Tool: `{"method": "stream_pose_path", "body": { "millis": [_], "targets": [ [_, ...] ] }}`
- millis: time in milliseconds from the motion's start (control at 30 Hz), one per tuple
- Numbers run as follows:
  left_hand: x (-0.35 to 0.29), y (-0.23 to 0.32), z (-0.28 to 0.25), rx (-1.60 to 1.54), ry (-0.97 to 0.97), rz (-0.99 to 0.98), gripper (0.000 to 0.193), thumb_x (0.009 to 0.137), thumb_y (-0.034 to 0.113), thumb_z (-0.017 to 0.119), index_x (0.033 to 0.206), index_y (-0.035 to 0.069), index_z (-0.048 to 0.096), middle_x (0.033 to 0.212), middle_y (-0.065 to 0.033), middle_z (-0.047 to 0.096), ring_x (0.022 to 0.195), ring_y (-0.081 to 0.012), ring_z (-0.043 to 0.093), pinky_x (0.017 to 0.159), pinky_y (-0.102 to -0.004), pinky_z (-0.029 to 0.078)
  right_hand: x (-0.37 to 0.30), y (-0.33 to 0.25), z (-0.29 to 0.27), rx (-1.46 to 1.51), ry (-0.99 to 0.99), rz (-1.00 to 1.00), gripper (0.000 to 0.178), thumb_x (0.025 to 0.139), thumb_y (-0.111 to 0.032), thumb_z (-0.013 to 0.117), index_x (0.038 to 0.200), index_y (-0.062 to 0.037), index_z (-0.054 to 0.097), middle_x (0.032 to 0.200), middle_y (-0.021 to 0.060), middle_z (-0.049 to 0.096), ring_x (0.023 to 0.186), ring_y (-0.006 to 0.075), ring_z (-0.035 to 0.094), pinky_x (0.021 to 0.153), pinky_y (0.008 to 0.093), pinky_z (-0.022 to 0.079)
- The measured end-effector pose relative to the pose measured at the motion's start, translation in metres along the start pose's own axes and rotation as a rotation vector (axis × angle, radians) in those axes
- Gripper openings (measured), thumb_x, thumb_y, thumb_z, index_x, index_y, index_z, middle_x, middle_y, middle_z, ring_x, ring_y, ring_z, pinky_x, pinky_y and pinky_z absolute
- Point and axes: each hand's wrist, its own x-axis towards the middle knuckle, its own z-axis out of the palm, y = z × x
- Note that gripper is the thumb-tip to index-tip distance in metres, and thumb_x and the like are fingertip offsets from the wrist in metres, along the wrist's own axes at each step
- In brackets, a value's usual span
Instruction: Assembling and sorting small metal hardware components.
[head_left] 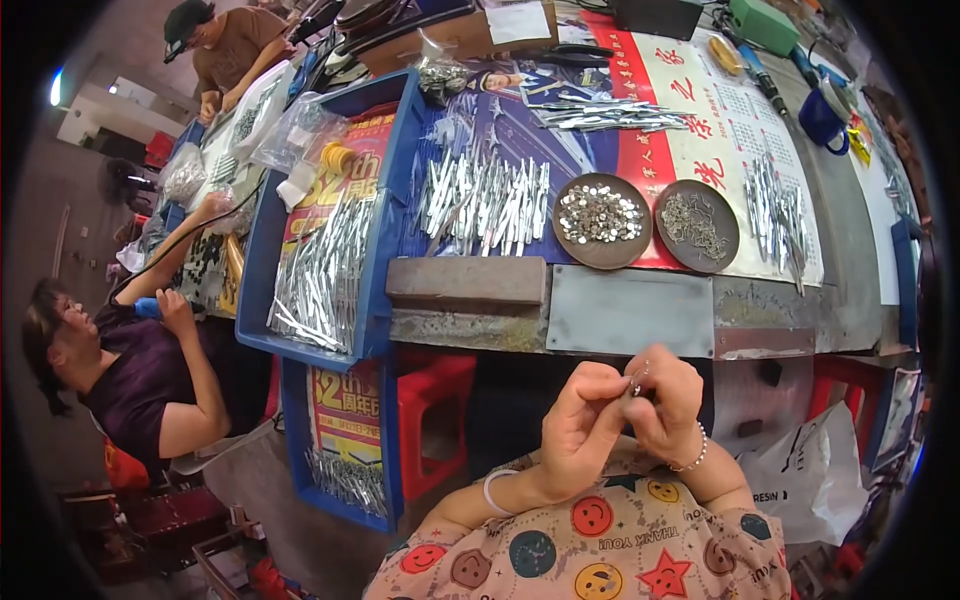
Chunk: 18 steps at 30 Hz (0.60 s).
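Note:
My left hand (580, 420) and my right hand (668, 405) meet in front of my apron, just off the bench's near edge. Their fingertips pinch a small shiny metal piece (637, 388) with a thin wire-like part; its exact kind is too small to make out. On the bench beyond them stands a brown bowl (600, 260) of flat round silver discs (600, 213). Touching or nearly touching it, a second brown bowl (703, 262) contains fine bent wire pieces (694, 225). Nearest my hands on the bench lies a grey metal plate (630, 312).
Slim silver strips (485, 205) lie behind a dark rectangular block (466, 282), with more strips (775, 215) at right. A blue tray (398, 200) of strips stands left, above a lower blue tray (388, 450). A red stool (437, 410) is under the bench. Two people work at left.

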Motion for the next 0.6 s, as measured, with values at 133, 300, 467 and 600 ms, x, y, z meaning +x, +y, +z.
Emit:
{"method": "stream_pose_path", "body": {
  "millis": [133, 300, 467, 600],
  "targets": [
    [0.001, 0.0, 0.001, 0.07, -0.012, -0.003, 0.021, 0.091, -0.009, 0.049, 0.11, 0.0, 0.051, 0.106, -0.0086, 0.046, 0.079, -0.0069, 0.047, 0.067, -0.0182, 0.041, -0.003, 0.023, -0.009, 0.22, 0.075, 0.338, 0.036, 0.099, -0.018, 0.037, 0.067, -0.002, 0.044, 0.059, 0.0098, 0.047, 0.047, 0.0182, 0.042, 0.044, 0.03, 0.035],
    [0.003, -0.001, -0.002, 0.135, -0.037, 0.095, 0.022, 0.09, -0.009, 0.048, 0.109, 0.002, 0.051, 0.105, -0.0104, 0.047, 0.073, -0.0069, 0.049, 0.059, -0.0191, 0.042, 0.001, 0.003, -0.004, -0.002, -0.059, 0.112, 0.019, 0.084, -0.01, 0.051, 0.066, -0.0041, 0.047, 0.059, 0.0092, 0.047, 0.048, 0.0252, 0.046, 0.044, 0.035, 0.035],
    [0.004, -0.01, -0.005, 0.186, -0.039, 0.154, 0.025, 0.09, -0.01, 0.048, 0.111, 0.003, 0.053, 0.106, -0.0104, 0.048, 0.074, -0.0077, 0.049, 0.061, -0.019, 0.043, -0.004, 0.005, -0.003, -0.067, -0.074, 0.013, 0.025, 0.082, -0.017, 0.058, 0.064, -0.0037, 0.046, 0.06, 0.0101, 0.047, 0.048, 0.0261, 0.045, 0.043, 0.0343, 0.035],
    [0.003, -0.003, -0.005, 0.082, -0.018, 0.018, 0.025, 0.09, -0.01, 0.048, 0.112, 0.002, 0.053, 0.108, -0.0099, 0.048, 0.076, -0.0073, 0.05, 0.064, -0.0191, 0.044, -0.004, 0.022, 0.002, 0.27, 0.105, 0.34, 0.032, 0.087, -0.018, 0.049, 0.061, -0.0002, 0.044, 0.054, 0.0089, 0.045, 0.046, 0.0179, 0.043, 0.042, 0.0289, 0.031]
  ]
}}
